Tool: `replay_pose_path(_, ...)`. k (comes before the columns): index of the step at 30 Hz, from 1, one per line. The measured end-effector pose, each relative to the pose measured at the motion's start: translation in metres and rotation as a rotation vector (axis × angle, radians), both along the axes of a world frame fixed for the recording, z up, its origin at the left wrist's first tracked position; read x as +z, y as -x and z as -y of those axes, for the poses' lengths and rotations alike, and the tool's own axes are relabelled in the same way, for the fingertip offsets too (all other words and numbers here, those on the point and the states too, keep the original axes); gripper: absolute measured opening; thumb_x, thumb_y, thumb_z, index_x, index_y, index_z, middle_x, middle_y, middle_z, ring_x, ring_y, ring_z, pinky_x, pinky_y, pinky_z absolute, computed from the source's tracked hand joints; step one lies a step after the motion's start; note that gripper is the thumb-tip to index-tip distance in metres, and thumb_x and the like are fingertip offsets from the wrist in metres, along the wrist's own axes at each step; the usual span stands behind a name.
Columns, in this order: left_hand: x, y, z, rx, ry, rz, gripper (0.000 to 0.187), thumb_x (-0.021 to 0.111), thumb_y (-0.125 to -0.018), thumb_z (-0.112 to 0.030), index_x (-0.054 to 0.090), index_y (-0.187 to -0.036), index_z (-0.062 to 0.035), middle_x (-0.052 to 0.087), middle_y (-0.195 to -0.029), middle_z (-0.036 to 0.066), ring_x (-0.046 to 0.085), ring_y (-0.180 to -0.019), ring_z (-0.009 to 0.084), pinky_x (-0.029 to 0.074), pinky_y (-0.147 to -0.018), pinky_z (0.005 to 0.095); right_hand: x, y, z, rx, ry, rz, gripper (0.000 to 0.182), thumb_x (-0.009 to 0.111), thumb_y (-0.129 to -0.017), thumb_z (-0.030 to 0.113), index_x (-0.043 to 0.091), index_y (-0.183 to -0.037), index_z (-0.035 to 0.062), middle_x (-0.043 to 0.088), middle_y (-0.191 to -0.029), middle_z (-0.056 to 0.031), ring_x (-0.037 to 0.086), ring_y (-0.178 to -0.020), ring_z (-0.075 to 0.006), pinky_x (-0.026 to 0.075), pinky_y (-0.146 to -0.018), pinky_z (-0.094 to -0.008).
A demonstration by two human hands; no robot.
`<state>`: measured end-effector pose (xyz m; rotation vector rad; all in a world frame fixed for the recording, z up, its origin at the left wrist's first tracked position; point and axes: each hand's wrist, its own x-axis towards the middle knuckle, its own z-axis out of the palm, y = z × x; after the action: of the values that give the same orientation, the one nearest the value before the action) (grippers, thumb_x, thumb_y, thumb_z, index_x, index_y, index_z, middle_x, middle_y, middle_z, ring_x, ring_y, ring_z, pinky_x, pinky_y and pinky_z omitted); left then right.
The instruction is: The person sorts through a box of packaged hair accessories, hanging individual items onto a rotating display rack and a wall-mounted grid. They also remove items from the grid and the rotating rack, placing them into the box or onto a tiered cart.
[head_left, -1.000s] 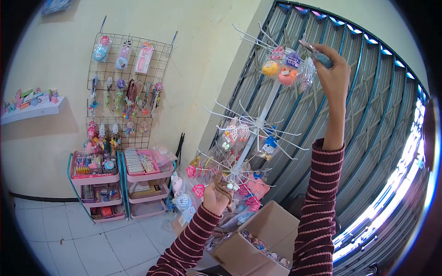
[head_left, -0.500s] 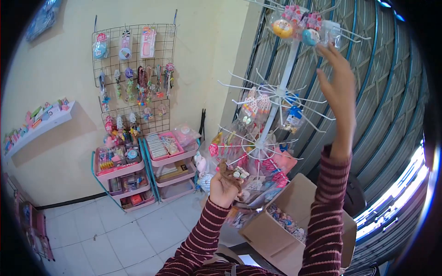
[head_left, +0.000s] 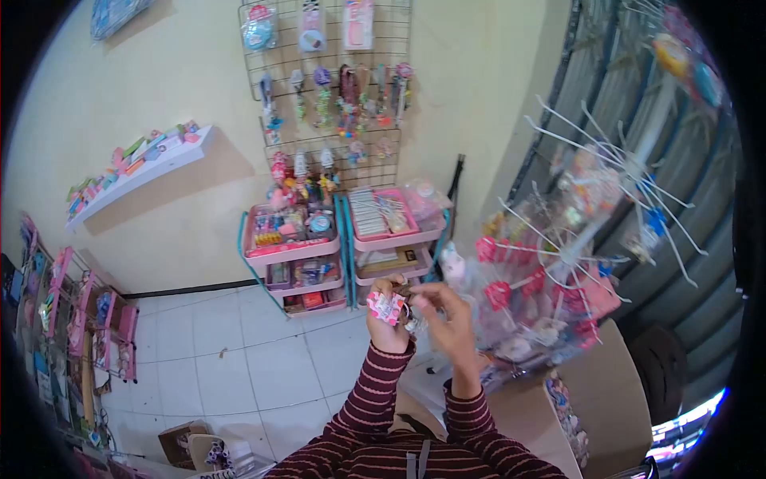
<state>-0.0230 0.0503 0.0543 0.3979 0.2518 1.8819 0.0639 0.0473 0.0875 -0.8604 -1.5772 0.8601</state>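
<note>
My left hand [head_left: 389, 334], palm up in front of my body, is closed around a small bundle of trinkets. A pink-and-white dotted card [head_left: 385, 307] shows on its palm side, and brown and whitish pieces [head_left: 413, 323] of the bundle hang beside it. My right hand [head_left: 452, 326] meets the bundle from the right, its thumb and fingertips drawn together at the brown part. Exactly what lies between those fingertips is too small to make out. To the right stands a white rotating rack [head_left: 568, 254] with packaged trinkets on its hooks.
An open cardboard box [head_left: 614, 399] with small packets stands at lower right. Ahead are two pink tiered carts [head_left: 295, 249] below a wire grid [head_left: 335, 96] hung with accessories. A white wall shelf [head_left: 148, 174] is at left. A metal shutter [head_left: 702, 239] lies behind the rack.
My right hand has come down from the top of the rack to the bundle in my left hand. The dotted card now shows there. My view has turned left and downward.
</note>
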Motion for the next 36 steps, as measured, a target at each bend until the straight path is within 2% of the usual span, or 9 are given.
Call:
replay_pose_path(7, -0.041, 0.084, -0.088, 0.158, 0.145, -0.019, 0.014, 0.038, -0.081, -0.016, 0.047, -0.083, -0.0050, 0.046, -0.085, 0.006, 0.045, -0.076, 0.0126, 0.038, -0.068, 0.0219, -0.044, 0.089, -0.083, 0.169, 0.121, 0.042, 0.024, 0.065, -0.064, 0.011, 0.053, -0.084, 0.0028, 0.054, -0.064, -0.0043, 0.050, -0.059, -0.0096, 0.040, -0.052, -0.0210)
replay_pose_path(9, -0.050, 0.109, -0.115, 0.176, 0.236, -0.248, 0.012, 0.041, -0.080, -0.013, 0.048, -0.083, -0.0039, 0.048, -0.081, 0.005, 0.046, -0.074, 0.0118, 0.039, -0.066, 0.0226, -0.049, 0.107, -0.112, 0.176, 0.156, -0.076, 0.023, 0.066, -0.064, 0.011, 0.051, -0.080, 0.0021, 0.052, -0.066, -0.0039, 0.050, -0.061, -0.0087, 0.040, -0.055, -0.0208)
replay_pose_path(13, -0.018, 0.149, -0.144, 0.016, 0.245, -0.199, 0.014, 0.042, -0.080, -0.011, 0.049, -0.088, -0.0023, 0.051, -0.076, 0.004, 0.049, -0.072, 0.0130, 0.040, -0.066, 0.0247, -0.044, 0.136, -0.160, 0.177, -0.049, 0.039, 0.022, 0.063, -0.067, 0.009, 0.046, -0.079, 0.0021, 0.045, -0.073, -0.0023, 0.044, -0.068, -0.0074, 0.037, -0.060, -0.0194)
replay_pose_path(17, -0.020, 0.191, -0.152, -0.133, 0.276, -0.235, 0.016, 0.041, -0.082, -0.014, 0.048, -0.091, -0.0028, 0.051, -0.081, 0.005, 0.051, -0.073, 0.0141, 0.041, -0.065, 0.0254, -0.035, 0.174, -0.199, 0.191, 0.056, -0.386, 0.019, 0.051, -0.076, 0.003, 0.043, -0.093, 0.0049, 0.050, -0.080, -0.0023, 0.048, -0.080, -0.0097, 0.041, -0.065, -0.0228)
replay_pose_path(20, -0.028, 0.223, -0.147, -0.386, 0.286, -0.209, 0.023, 0.042, -0.083, -0.021, 0.046, -0.096, -0.0029, 0.051, -0.084, 0.006, 0.052, -0.074, 0.0149, 0.045, -0.059, 0.0263, -0.021, 0.210, -0.218, -0.016, 0.160, -0.600, 0.017, 0.044, -0.082, 0.009, 0.038, -0.098, 0.0067, 0.052, -0.078, -0.0058, 0.052, -0.070, -0.0107, 0.042, -0.059, -0.0210)
replay_pose_path(27, -0.069, 0.284, -0.175, -0.418, 0.359, -0.296, 0.025, 0.042, -0.084, -0.021, 0.044, -0.099, -0.0013, 0.051, -0.088, 0.007, 0.051, -0.065, 0.0117, 0.043, -0.050, 0.0192, -0.027, 0.265, -0.244, 0.019, 0.322, -0.731, 0.017, 0.039, -0.086, 0.019, 0.035, -0.098, 0.0086, 0.055, -0.067, -0.0118, 0.047, -0.043, -0.0107, 0.037, -0.041, -0.0201)
replay_pose_path(33, -0.069, 0.317, -0.223, -0.602, 0.519, -0.483, 0.046, 0.050, -0.079, -0.032, 0.034, -0.116, -0.0091, 0.039, -0.111, 0.006, 0.043, -0.093, 0.0154, 0.040, -0.074, 0.0280, -0.023, 0.293, -0.272, -0.148, 0.235, -0.747, 0.017, 0.041, -0.085, 0.020, 0.033, -0.092, 0.0076, 0.055, -0.067, -0.0087, 0.045, -0.044, -0.0077, 0.032, -0.040, -0.0171)
replay_pose_path(35, -0.086, 0.327, -0.251, -0.403, 0.207, -1.066, 0.049, 0.049, -0.080, -0.028, 0.029, -0.121, -0.0090, 0.034, -0.117, 0.005, 0.036, -0.104, 0.0179, 0.035, -0.084, 0.0296, -0.021, 0.304, -0.281, -0.211, 0.197, -0.653, 0.017, 0.040, -0.086, 0.019, 0.033, -0.095, 0.0072, 0.056, -0.069, -0.0083, 0.045, -0.046, -0.0064, 0.032, -0.041, -0.0166)
replay_pose_path(36, -0.066, 0.330, -0.254, -0.414, 0.036, -1.014, 0.052, 0.050, -0.079, -0.023, 0.026, -0.122, -0.0052, 0.037, -0.113, 0.007, 0.034, -0.108, 0.0175, 0.030, -0.088, 0.0294, -0.015, 0.308, -0.281, -0.239, 0.204, -0.612, 0.017, 0.040, -0.086, 0.018, 0.034, -0.097, 0.0067, 0.056, -0.071, -0.0079, 0.044, -0.047, -0.0055, 0.032, -0.041, -0.0163)
